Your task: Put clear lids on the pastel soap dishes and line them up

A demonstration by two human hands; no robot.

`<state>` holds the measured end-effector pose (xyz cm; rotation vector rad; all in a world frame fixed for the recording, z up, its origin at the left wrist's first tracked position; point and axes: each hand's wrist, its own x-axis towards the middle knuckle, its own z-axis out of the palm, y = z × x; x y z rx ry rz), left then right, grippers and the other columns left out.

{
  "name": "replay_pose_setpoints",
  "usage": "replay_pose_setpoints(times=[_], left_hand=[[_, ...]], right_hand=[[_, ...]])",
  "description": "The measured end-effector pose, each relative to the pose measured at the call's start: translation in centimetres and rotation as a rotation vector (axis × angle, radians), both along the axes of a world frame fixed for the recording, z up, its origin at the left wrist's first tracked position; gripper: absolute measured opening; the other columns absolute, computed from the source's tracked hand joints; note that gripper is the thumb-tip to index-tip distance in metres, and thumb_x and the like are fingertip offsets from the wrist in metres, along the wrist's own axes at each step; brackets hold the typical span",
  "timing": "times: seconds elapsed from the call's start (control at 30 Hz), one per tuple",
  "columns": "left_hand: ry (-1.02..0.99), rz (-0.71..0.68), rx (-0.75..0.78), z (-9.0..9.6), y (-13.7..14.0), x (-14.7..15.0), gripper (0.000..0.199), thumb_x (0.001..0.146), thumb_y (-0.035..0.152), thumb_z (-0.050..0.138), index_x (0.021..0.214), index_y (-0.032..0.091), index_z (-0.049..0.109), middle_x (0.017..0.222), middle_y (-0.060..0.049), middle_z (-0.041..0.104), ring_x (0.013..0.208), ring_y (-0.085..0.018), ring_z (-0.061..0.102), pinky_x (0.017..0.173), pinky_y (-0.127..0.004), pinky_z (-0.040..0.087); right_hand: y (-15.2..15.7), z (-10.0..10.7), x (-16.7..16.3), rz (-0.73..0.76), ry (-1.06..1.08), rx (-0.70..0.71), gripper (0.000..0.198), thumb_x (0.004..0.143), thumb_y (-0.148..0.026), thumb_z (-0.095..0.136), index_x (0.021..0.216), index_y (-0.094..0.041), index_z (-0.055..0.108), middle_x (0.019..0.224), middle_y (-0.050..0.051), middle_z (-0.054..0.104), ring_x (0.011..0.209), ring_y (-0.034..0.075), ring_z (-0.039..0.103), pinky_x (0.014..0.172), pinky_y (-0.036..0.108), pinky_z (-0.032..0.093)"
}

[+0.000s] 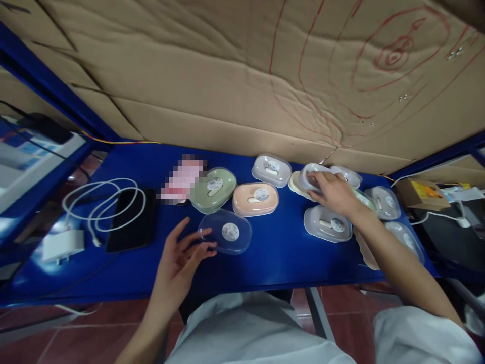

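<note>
A clear, rounded-oblong lid (225, 233) with a round white label lay flat on the blue bench (280, 258), just in front of the green box (225, 187), its left edge by the left hand (184, 255). A pale translucent container (304, 180), gripped and partly hidden by the right hand (333, 192), overlapped a cream piece (294, 184).

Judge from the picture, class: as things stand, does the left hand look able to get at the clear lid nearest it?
Probably yes: the left hand has its fingers spread at the left edge of the clear lid, and nothing stands between them.
</note>
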<state>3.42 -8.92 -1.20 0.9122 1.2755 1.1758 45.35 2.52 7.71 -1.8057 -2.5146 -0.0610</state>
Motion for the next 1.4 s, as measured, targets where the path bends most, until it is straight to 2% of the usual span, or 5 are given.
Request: replay_pose_setpoints(times=[0.33, 0.6, 0.83, 1.03, 1.4], left_hand=[[1.059, -0.201, 0.563, -0.8, -0.8, -2.2, 0.044, 0.103, 0.033, 0.069, 0.147, 0.036, 0.065, 0.164, -0.013, 0.049, 0.138, -0.039, 0.062, 0.109, -0.061, 0.058], [1.308, -0.338, 0.713, -1.1, -1.2, -2.8, 0.05, 0.102, 0.029, 0.071, 0.151, 0.036, 0.063, 0.138, -0.014, 0.071, 0.126, -0.04, 0.068, 0.115, -0.068, 0.047], [1.1, -0.411, 0.713, -0.7, -1.9, -4.0, 0.046, 0.107, 0.029, 0.067, 0.152, 0.035, 0.058, 0.167, -0.013, 0.052, 0.158, -0.043, 0.047, 0.12, -0.067, 0.051], [0.742, -0.085, 0.415, -0.1, -3.3, -3.8, 0.041, 0.106, 0.032, 0.069, 0.146, 0.036, 0.063, 0.161, -0.005, 0.06, 0.152, -0.032, 0.057, 0.128, -0.058, 0.049], [0.794, 0.118, 0.753, -0.7, -2.7, -2.9, 0.048, 0.098, 0.025, 0.079, 0.144, 0.027, 0.067, 0.15, -0.011, 0.069, 0.141, -0.031, 0.066, 0.114, -0.049, 0.059]], right_hand=[[-12.0, -3.3, -10.2, 0.505, 0.083, -0.173, 0.035, 0.1, -0.035, 0.077, 0.132, -0.022, 0.069, 0.126, 0.009, 0.079, 0.112, 0.026, 0.073, 0.098, 0.043, 0.057], [-2.8, -1.2, -3.9, -0.059, -0.123, -0.058, 0.039, 0.111, -0.041, 0.055, 0.136, -0.017, 0.072, 0.134, 0.017, 0.078, 0.122, 0.035, 0.074, 0.104, 0.05, 0.054], [1.4, -1.4, -3.0, -0.169, -0.306, -0.184, 0.027, 0.105, -0.027, 0.058, 0.12, -0.016, 0.077, 0.113, 0.019, 0.083, 0.099, 0.036, 0.079, 0.095, 0.048, 0.053], [-9.5, 1.0, -8.0, 0.036, -0.024, 0.151, 0.032, 0.109, -0.029, 0.055, 0.136, -0.02, 0.069, 0.117, 0.013, 0.081, 0.103, 0.031, 0.073, 0.091, 0.046, 0.049], [-16.0, -7.3, -19.8, 0.48, 0.315, 0.07, 0.027, 0.111, -0.02, 0.058, 0.135, -0.018, 0.069, 0.127, 0.007, 0.077, 0.121, 0.021, 0.065, 0.106, 0.042, 0.048]])
